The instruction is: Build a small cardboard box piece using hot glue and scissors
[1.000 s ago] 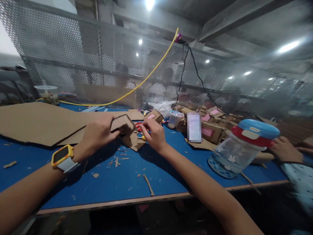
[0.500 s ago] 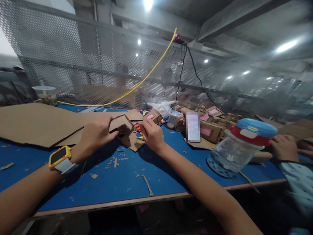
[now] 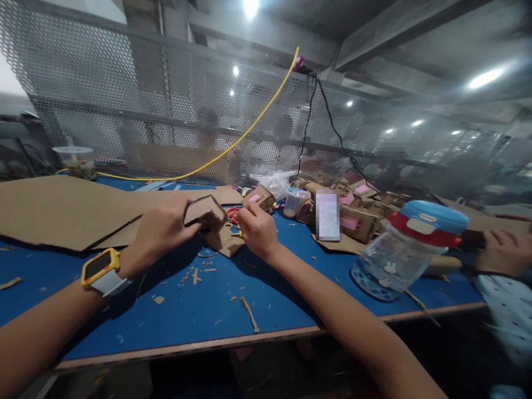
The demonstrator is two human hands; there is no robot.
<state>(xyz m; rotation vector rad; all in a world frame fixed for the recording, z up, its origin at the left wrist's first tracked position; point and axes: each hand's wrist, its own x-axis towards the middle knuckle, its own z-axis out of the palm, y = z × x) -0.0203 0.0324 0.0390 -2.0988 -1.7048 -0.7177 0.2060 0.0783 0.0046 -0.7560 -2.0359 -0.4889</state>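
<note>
A small folded brown cardboard piece (image 3: 205, 210) is held just above the blue table top (image 3: 187, 310) by the left hand (image 3: 164, 230), whose fingers are closed around its left end. The right hand (image 3: 257, 230) is curled just beside the piece (whether anything is pinched in it cannot be told).

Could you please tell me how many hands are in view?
3: the person's left hand holding the cardboard piece, their right hand beside it, and a co-worker's hand far right.
</note>
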